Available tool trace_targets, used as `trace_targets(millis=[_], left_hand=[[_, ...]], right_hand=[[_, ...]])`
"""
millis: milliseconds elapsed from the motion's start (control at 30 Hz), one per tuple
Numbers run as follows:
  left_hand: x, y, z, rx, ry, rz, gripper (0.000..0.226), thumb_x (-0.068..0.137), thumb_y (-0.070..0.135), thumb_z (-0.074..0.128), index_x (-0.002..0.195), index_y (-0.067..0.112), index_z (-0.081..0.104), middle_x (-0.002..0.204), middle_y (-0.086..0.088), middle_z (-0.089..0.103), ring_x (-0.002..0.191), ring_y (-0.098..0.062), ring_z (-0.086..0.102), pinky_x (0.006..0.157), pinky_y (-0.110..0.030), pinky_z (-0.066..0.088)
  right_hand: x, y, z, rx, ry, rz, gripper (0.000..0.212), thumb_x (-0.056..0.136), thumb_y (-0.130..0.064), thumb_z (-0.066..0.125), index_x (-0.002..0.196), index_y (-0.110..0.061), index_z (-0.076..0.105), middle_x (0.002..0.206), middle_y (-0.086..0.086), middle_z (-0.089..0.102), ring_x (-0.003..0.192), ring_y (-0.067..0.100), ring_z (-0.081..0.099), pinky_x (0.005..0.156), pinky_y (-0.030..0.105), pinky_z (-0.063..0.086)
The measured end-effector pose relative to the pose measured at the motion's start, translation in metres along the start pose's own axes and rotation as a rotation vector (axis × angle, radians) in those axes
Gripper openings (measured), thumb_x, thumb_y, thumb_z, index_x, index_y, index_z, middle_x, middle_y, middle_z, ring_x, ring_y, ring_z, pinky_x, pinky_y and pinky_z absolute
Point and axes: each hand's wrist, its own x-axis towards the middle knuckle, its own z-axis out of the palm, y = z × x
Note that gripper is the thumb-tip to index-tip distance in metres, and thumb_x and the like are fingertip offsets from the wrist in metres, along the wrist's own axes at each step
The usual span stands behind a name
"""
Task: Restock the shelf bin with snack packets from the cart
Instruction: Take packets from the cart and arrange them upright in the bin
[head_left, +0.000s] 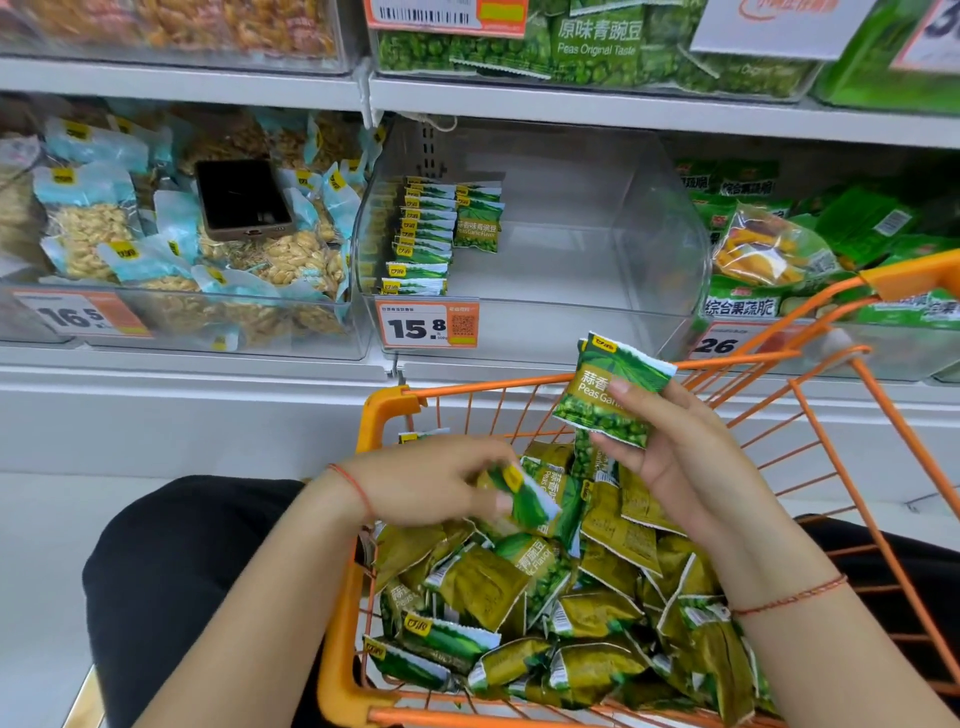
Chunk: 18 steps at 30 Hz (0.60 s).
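Green foil fills both hands. The right hand (670, 457) pinches a small stack of pea packets (613, 392) between thumb and curled fingers, upright above the orange wire cart (384, 415). The left hand (436, 480), at about nine o'clock from it, has its fingers curled round a single packet (524, 499), blurred, just over the heap of packets (545, 613) in the cart. At twelve o'clock stands the clear shelf bin (597, 244), with a row of packets (423, 234) set on edge along its left wall and a price tag (426, 325) reading 15.8 on its front. At ten o'clock a dark phone (241, 200) lies on bagged nuts in the neighbouring bin. White shelving runs across, with a pale floor below.
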Motion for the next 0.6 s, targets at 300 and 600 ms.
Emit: trace_targets(millis=[300, 600], left_hand=[[0.008, 0.035, -0.015, -0.834, 0.357, 0.189, 0.058, 0.083, 0.026, 0.069, 0.131, 0.003, 0.047, 0.12, -0.008, 0.06, 0.09, -0.008, 0.061, 0.056, -0.022, 0.052], [0.024, 0.057, 0.004, -0.65, 0.65, 0.234, 0.027, 0.09, 0.023, 0.063, 0.103, 0.042, 0.048, 0.102, 0.02, 0.064, 0.095, 0.009, 0.06, 0.084, -0.009, 0.044]], right_hand=[[0.0, 0.004, 0.002, -0.068, -0.01, -0.054, 0.084, 0.073, -0.015, 0.068, 0.147, -0.006, 0.029, 0.125, 0.007, 0.063, 0.101, 0.011, 0.068, 0.072, 0.029, 0.058], [-0.005, 0.002, 0.006, -0.154, -0.033, -0.175, 0.041, 0.081, -0.016, 0.06, 0.121, -0.017, 0.055, 0.1, -0.004, 0.073, 0.094, 0.009, 0.069, 0.069, 0.025, 0.057]])
